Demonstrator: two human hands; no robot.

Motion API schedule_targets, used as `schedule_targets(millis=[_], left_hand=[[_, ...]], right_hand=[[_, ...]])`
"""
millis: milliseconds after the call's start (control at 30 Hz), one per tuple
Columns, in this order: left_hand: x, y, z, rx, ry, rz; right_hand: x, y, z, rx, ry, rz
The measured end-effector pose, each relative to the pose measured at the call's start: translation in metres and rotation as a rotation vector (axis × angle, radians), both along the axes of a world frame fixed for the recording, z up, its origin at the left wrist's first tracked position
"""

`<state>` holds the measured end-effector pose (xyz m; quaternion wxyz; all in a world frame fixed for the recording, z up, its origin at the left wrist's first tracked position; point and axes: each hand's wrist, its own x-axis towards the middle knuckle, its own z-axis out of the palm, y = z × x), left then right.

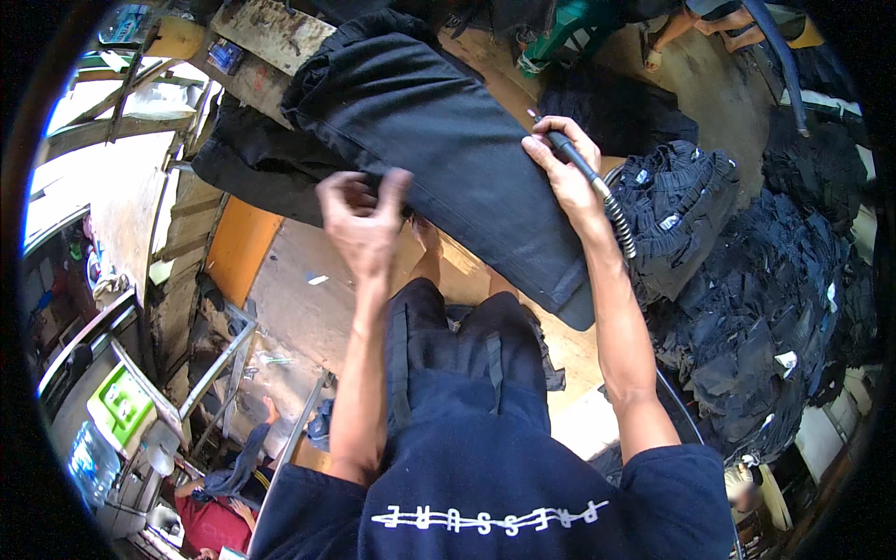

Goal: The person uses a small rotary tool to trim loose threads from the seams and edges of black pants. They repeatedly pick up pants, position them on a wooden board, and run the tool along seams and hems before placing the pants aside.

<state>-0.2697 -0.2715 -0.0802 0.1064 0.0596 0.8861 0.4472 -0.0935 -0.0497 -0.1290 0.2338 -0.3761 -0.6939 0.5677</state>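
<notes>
A pair of black trousers lies lengthwise in front of me, its far end bunched on a wooden ledge and its near end above my lap. My right hand grips a slim black pen-shaped tool with a coiled, spring-like sleeve at its rear. The tool's thin tip points up and left, just off the cloth's right edge. My left hand is at the trousers' left edge, fingers bent, thumb apart and slightly blurred. Nothing shows in it. Whether it touches the cloth, I cannot tell.
Bundled black garments are stacked at my right beside a large heap of dark clothes. A metal frame stands at left. A person in a red shirt is at lower left; another person's hand shows at the top right.
</notes>
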Motion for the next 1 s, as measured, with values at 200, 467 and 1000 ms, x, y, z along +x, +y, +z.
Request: schedule_targets(millis=[200, 467, 1000], left_hand=[[0.038, 0.010, -0.018, -0.068, 0.106, 0.027], [-0.034, 0.056, -0.064, 0.052, 0.477, 0.165], [0.079, 0.056, 0.005, 0.418, -0.034, 0.264]], right_hand=[[0.020, 0.021, 0.003, -0.663, 0.249, -0.017], [0.000, 0.011, -0.012, -0.272, 0.148, -0.024], [0.073, -0.020, 0.031, 0.197, 0.380, -0.100]])
